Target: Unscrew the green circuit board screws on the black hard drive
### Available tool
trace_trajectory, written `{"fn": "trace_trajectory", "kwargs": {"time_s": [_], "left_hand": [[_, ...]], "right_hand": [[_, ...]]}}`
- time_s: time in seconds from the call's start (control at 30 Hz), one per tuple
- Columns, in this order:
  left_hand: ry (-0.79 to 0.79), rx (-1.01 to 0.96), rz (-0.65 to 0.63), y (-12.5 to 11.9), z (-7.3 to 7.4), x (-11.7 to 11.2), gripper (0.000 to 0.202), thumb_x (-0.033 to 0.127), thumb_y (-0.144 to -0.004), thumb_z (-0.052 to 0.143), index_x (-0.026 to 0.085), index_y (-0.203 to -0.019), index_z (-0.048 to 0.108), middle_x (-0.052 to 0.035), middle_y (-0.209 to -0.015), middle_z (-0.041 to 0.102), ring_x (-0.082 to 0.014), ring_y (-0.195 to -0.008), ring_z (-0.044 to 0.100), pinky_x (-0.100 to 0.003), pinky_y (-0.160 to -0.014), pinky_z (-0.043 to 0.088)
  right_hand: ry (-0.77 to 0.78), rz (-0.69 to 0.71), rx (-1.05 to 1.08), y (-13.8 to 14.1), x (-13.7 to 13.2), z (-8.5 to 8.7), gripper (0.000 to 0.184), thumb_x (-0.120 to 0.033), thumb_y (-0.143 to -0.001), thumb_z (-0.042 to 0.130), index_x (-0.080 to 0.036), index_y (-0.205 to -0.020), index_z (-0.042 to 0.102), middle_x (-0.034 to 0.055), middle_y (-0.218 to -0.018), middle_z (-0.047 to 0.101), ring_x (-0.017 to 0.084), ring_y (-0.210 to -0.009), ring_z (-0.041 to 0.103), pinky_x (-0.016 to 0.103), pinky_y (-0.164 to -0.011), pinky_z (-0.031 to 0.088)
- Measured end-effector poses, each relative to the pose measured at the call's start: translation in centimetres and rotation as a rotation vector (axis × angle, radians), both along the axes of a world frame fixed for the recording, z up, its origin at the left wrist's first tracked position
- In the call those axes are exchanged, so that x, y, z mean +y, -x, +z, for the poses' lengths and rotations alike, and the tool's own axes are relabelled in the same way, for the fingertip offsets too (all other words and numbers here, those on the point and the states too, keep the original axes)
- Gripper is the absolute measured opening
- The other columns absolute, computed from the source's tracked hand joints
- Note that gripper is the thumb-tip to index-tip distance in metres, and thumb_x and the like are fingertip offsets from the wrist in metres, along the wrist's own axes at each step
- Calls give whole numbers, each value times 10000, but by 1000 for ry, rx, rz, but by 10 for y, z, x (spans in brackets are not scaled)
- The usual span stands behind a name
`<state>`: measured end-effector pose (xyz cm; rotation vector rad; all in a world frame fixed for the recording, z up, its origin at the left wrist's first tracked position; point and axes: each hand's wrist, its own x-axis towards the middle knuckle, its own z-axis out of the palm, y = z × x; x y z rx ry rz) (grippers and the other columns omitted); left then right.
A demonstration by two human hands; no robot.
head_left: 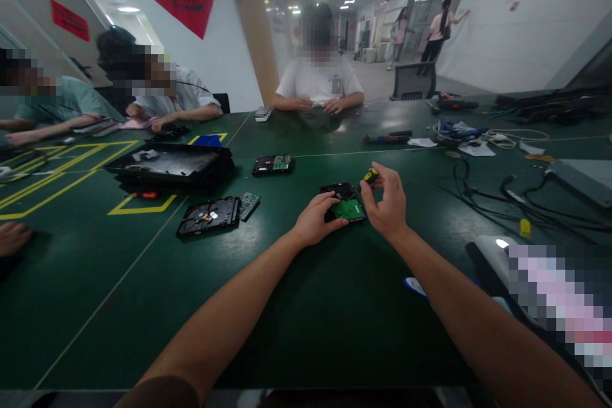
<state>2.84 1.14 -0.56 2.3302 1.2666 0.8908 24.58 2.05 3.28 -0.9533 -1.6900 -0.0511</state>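
Observation:
A black hard drive [340, 192] with a green circuit board [349, 209] lies on the green table [268, 306] ahead of me. My left hand [315, 220] grips its near left edge, fingers curled on the drive. My right hand [387, 201] is closed around a small screwdriver with a yellow and black handle [370, 175], held upright over the drive's right side.
Another opened drive [209, 215] with a loose board [249, 204] lies to the left, a third drive [272, 164] farther back, and a black tray [169, 166] beside it. Cables [507, 194] spread at right. People sit across and at left.

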Motion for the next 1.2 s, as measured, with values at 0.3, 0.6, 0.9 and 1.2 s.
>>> {"fn": "trace_trajectory", "kwargs": {"time_s": [0.3, 0.6, 0.9, 1.2], "left_hand": [[3, 3, -1, 0, 0, 0, 596, 498, -829, 765, 229, -1337, 606, -134, -1497, 515, -309, -1422, 457, -522, -1190, 388], [-7, -7, 4, 0, -4, 1, 598, 503, -831, 761, 217, -1334, 609, -134, -1507, 509, -305, -1435, 444, -503, -1207, 371], [1, -12, -1, 0, -4, 1, 599, 492, -828, 766, 219, -1337, 609, -138, -1513, 502, -312, -1438, 439, -516, -1204, 374], [-1, -21, -1, 0, -6, 2, 613, 509, -817, 771, 219, -1333, 612, -142, -1504, 509, -313, -1427, 451, -521, -1194, 383]], "right_hand": [[9, 26, 1, 1, 0, 1, 569, -252, -972, 548, -293, -1521, 404, 117, -1339, 592, 260, -1054, 662, 488, -917, 594], [-1, 7, -3, 0, 1, -1, 558, -261, -982, 549, -264, -1522, 407, 122, -1350, 607, 249, -1032, 678, 472, -921, 591], [-1, 23, 2, 1, 1, 0, 567, -242, -970, 568, -254, -1516, 418, 131, -1352, 606, 251, -1035, 684, 460, -912, 602], [10, 22, 20, 1, 0, 0, 567, -244, -959, 579, -262, -1508, 440, 125, -1333, 618, 230, -965, 712, 441, -898, 611]]}}
